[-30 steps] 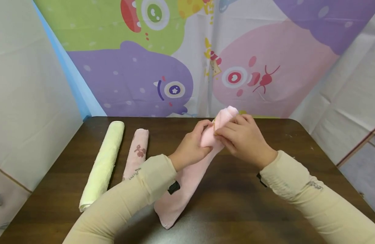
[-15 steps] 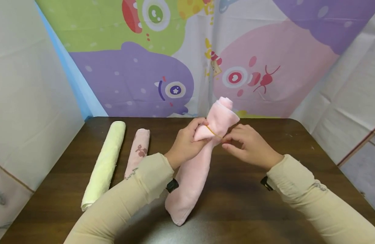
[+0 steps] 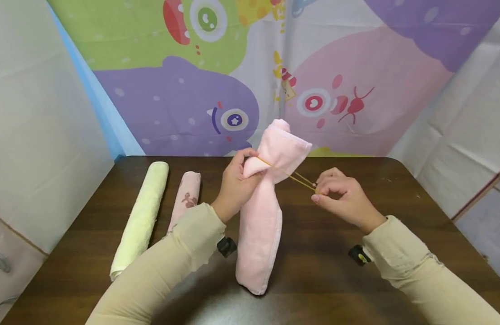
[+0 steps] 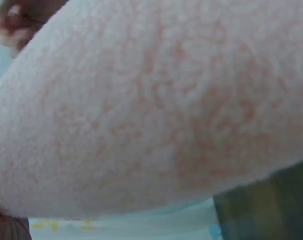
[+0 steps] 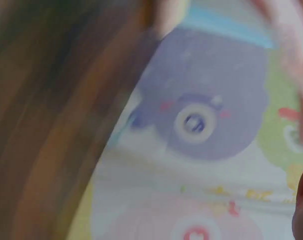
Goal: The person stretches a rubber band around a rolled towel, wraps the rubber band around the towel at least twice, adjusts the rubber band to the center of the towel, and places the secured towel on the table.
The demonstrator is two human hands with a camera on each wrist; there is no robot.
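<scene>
A rolled pink towel [image 3: 258, 234] stands tilted in the middle of the table, pinched narrow in its upper part, with a loose flap toward the right. My left hand [image 3: 238, 183] grips it at that narrow part. A thin yellow rubber band [image 3: 302, 180] runs across the towel and stretches out to the right. My right hand [image 3: 345, 196] pinches the band's far end, apart from the towel. In the left wrist view the towel's fuzzy surface [image 4: 156, 115] fills most of the picture. The right wrist view is blurred and shows only a thumb [image 5: 302, 210] at its edge.
Left of the hands, a pale yellow rolled towel [image 3: 140, 221] lies on the dark wooden table [image 3: 335, 280]. Beside it lies a shorter pink roll [image 3: 187, 194] with a brown print, partly behind the left sleeve. A cartoon-printed cloth [image 3: 185, 108] hangs behind the table's far edge.
The right hand has drawn away to the right and down, stretching the rubber band out from the towel. The left hand and towel have shifted left, and the towel has swung more upright.
</scene>
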